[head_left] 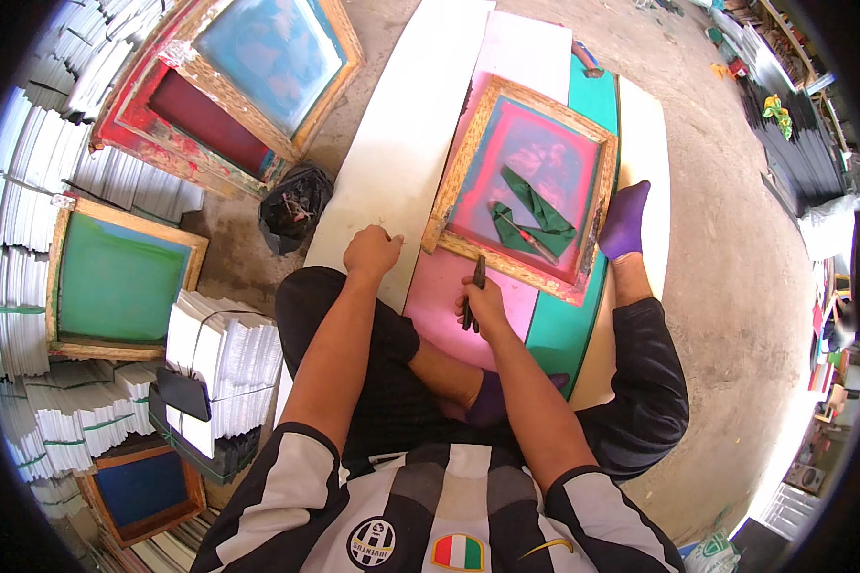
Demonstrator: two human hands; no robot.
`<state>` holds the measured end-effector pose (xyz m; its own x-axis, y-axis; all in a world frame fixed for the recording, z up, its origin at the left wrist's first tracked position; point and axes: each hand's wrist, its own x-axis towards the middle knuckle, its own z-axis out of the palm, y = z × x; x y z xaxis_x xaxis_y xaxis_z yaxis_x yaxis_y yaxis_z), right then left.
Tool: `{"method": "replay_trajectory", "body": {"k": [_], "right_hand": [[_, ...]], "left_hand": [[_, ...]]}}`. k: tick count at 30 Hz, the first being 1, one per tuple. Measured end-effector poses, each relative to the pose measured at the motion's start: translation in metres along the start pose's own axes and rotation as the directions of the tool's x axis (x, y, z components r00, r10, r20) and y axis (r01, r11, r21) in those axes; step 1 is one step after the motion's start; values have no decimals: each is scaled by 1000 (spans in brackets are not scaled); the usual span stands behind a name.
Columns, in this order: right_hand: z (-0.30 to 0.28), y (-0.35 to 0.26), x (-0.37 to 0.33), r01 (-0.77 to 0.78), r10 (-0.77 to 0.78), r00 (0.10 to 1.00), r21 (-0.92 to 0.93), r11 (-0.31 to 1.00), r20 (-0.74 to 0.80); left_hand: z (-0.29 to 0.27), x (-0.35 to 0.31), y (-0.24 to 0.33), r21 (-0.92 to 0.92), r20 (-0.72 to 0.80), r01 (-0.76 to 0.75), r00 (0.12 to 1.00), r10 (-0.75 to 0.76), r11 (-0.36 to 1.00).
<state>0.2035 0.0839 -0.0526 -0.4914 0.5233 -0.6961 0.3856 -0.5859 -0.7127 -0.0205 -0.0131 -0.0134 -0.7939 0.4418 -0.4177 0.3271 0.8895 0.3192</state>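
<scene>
A wooden screen-printing frame [437, 222] with pinkish mesh [492, 172] lies flat in front of me. On its mesh rest a folded dark green cloth [535, 203] and a screwdriver [537, 244] with a reddish handle. Just off the frame's near edge, my right hand [484, 307] is closed round dark-handled pliers [479, 277], their head pointing away from me. To the left of the frame, over the white board, my left hand [373, 252] is closed with fingers curled in; whatever they may hold is hidden or too small to make out.
The frame lies across white [392, 124], pink [468, 325] and green boards. A hammer-like tool [591, 67] lies beyond it. At left are a black bag [296, 207], more screen frames [201, 253] and tied paper stacks [222, 363]. My purple-socked foot [626, 220] touches the right side.
</scene>
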Motion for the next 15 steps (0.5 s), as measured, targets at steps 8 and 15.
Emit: {"method": "replay_trajectory", "body": {"k": [8,15], "right_hand": [[-4,-17,-8,-141,141,990,1,990,22],[-2,-19,1,-168,168,985,15,986,-22]], "left_hand": [[3,1,7,-54,48,-35,998,37,998],[-2,-4,9,-88,57,-70,996,75,994]]}}
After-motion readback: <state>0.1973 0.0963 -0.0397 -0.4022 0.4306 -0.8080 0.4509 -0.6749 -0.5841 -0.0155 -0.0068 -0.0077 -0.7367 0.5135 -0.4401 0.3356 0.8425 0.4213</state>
